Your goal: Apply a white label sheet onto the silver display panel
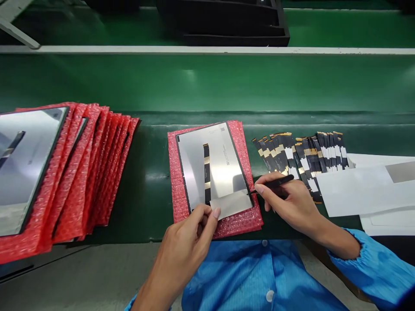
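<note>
A silver display panel (pixel 223 166) lies on a red bubble-wrap sheet (pixel 241 138) on the green bench in front of me. A black flex strip (pixel 206 172) runs down its middle. My left hand (pixel 191 235) pinches a whitish film tab (pixel 231 203) at the panel's near edge. My right hand (pixel 290 201) grips black tweezers (pixel 274 183), whose tip touches the panel's near right corner.
A fanned stack of panels in red bubble wrap (pixel 81 172) lies at the left. Several black-and-gold flex strips (pixel 301 155) lie in a row at the right, beside white sheets (pixel 366 190). Black trays (pixel 227 21) stand beyond the green conveyor belt (pixel 207 82).
</note>
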A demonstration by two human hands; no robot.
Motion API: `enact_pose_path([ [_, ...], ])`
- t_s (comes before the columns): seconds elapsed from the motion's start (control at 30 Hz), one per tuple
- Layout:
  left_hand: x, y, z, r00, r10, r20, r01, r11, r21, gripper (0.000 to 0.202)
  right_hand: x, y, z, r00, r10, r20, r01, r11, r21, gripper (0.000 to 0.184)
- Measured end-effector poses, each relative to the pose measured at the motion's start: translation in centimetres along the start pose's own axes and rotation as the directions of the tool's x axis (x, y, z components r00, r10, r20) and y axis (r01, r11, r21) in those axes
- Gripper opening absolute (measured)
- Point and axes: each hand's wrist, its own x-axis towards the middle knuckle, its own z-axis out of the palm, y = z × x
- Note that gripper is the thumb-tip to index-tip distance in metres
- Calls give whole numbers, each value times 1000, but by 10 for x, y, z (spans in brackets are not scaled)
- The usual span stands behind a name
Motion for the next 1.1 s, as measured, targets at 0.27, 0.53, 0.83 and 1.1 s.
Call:
enact_pose_path([
  [0.27,1,3,-3,999,-31,14,31,999,24,31,-1,3,1,1000,19,6,-19,1000,-20,7],
  [0.53,1,2,0,999,-41,13,41,999,29,33,0,2,0,998,53,19,-52,998,-26,8],
  [0.83,-1,2,-1,999,-32,17,31,998,46,31,1,2,1,999,43,17,-42,998,-36,8],
  [1.1,-1,1,0,999,-40,20,39,998,44,31,1,4,1,999,31,15,-30,997,-78,8],
])
